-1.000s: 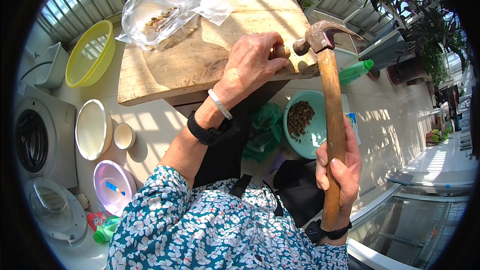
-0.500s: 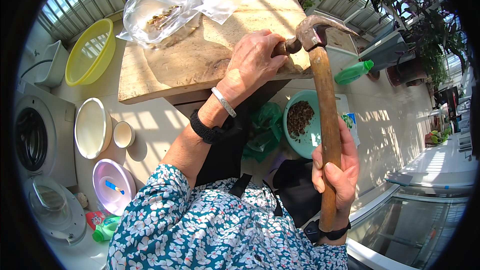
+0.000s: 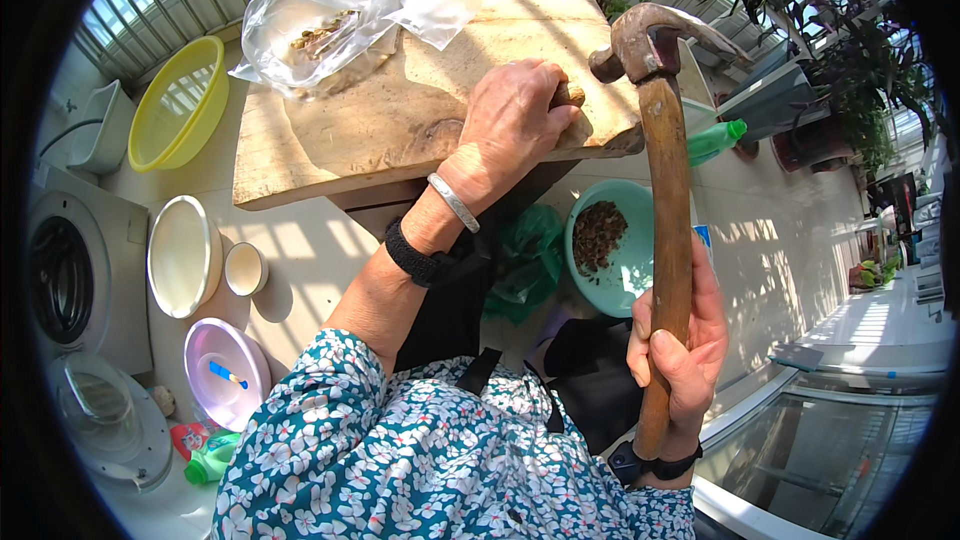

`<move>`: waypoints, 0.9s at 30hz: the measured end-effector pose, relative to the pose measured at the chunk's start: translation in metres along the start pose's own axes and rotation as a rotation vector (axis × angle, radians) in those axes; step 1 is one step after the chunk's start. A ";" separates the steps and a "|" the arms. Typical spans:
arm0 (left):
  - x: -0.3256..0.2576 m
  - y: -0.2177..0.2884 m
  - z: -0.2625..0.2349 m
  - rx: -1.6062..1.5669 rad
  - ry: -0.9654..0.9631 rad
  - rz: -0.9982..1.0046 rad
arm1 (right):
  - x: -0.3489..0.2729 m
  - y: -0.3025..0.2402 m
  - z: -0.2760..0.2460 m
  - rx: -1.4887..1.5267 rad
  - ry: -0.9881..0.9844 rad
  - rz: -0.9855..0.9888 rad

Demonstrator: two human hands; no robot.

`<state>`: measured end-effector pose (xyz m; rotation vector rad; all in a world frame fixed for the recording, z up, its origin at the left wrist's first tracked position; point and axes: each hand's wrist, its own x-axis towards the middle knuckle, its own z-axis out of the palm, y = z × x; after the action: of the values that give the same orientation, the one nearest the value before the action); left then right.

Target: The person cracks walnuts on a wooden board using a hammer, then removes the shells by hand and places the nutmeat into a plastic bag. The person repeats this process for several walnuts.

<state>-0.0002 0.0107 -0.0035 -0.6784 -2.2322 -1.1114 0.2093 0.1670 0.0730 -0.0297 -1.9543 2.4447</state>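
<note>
My right hand (image 3: pixel 682 345) is wrapped round the wooden handle of a claw hammer (image 3: pixel 666 190). The hammer stands upright, its rusty metal head raised over the right end of a thick wooden board (image 3: pixel 330 145). On the board near that end, the fingers of my left hand (image 3: pixel 512 115) are closed on a small tan nut (image 3: pixel 570 95); its exact kind is not clear. The hammer head is to the right of the nut and apart from it. A clear plastic bag (image 3: pixel 300 15) holding several small greenish-brown pieces lies at the board's far left.
Below the board's right end, a mint-green basin (image 3: pixel 625 282) contains brown shell-like bits. A green plastic bag (image 3: pixel 525 270) sits beside it. To the left are a yellow basin (image 3: pixel 150 140), a white basin (image 3: pixel 185 260), a purple basin (image 3: pixel 255 365) and a washing machine (image 3: pixel 115 270).
The hammer has risen and shifted slightly right, its head lifting away from my left fingers. The nut between those fingers now shows. My left hand stays nearly in place.
</note>
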 end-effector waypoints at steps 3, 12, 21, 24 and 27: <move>0.000 0.000 0.001 0.010 -0.022 -0.010 | -0.003 -0.007 0.000 -0.029 0.035 0.099; 0.000 0.002 -0.001 0.026 -0.035 -0.011 | -0.004 -0.006 0.003 -0.057 0.070 0.064; 0.000 0.007 -0.004 -0.045 -0.089 -0.080 | -0.001 -0.004 -0.003 -0.002 -0.009 0.071; -0.001 0.007 -0.004 -0.083 -0.049 -0.055 | 0.002 -0.005 0.000 -0.043 0.005 0.042; 0.000 0.004 -0.002 -0.087 -0.007 -0.008 | -0.001 -0.013 -0.001 0.007 -0.001 -0.064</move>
<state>0.0031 0.0111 -0.0004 -0.7098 -2.2049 -1.2175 0.2099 0.1709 0.0851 0.0340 -1.9160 2.4118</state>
